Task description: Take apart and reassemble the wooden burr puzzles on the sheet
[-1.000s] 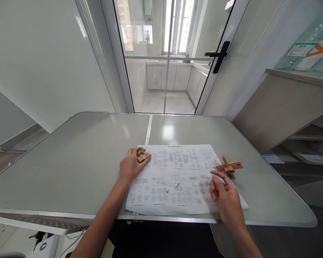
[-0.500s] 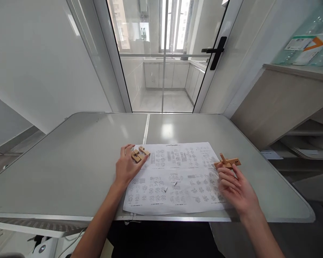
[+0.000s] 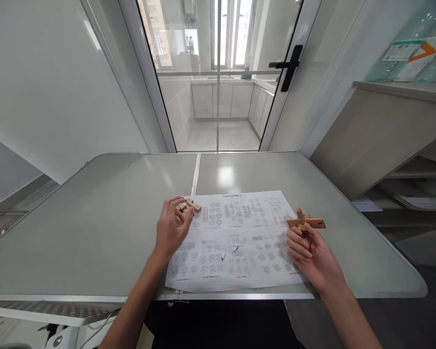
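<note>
Several small notched wooden puzzle pieces [image 3: 195, 206] lie at the top left corner of a printed instruction sheet [image 3: 236, 286]. Curved around them is my left hand [image 3: 170, 230], its thumb and fingers apart; its fingers partly hide the nearer pieces, and I see none lifted. Over the sheet's right edge, my right hand [image 3: 310, 249] pinches a crossed wooden puzzle assembly [image 3: 315, 223] between thumb and fingers. One flat bar of it points right and bears a dark mark; a shorter stick points up. The fingertips hide its lower part.
The sheet, covered in small diagrams with two pen ticks, lies on a grey-green table [image 3: 94, 232] with a metal edge. Behind stands a glass door [image 3: 189, 111] with a black handle [image 3: 291, 68]. A shelf unit [image 3: 378, 126] with plastic bottles [image 3: 403, 58] is on the right.
My left thumb has drawn back from the far pieces and closed in toward the fingers. My right hand has shifted slightly left and turned a little, still holding the puzzle assembly.
</note>
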Motion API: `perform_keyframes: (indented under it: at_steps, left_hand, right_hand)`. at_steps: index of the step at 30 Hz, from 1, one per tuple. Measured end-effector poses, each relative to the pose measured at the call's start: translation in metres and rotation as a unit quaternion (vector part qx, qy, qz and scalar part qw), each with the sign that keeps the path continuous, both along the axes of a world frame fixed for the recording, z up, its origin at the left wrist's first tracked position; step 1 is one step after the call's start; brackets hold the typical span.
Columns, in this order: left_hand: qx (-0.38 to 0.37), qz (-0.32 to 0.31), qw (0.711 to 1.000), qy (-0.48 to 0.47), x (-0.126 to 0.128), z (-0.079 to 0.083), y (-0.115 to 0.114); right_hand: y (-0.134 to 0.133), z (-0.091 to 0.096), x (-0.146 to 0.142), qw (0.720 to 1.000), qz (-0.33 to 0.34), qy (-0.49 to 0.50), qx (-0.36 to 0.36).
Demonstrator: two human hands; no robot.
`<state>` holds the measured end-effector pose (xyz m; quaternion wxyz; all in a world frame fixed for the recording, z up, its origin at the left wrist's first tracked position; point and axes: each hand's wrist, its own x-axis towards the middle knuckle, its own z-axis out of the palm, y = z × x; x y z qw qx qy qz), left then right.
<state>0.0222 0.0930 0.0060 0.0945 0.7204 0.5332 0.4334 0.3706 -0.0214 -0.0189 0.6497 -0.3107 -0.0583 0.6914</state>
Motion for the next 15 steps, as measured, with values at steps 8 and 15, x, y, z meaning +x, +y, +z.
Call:
perform_keyframes:
  at_steps: [8,15]
  left_hand:
    - [-0.076,-0.059,0.995,-0.023,0.004,-0.002,0.000]
    - [-0.081,-0.111,0.990,0.005,0.015,0.002,-0.007]
  right_hand:
    - [-0.001,-0.001,-0.001,0.999,-0.006,-0.044,0.003]
    - [0.001,-0.005,-0.014,0.988,-0.016,-0.150,0.015]
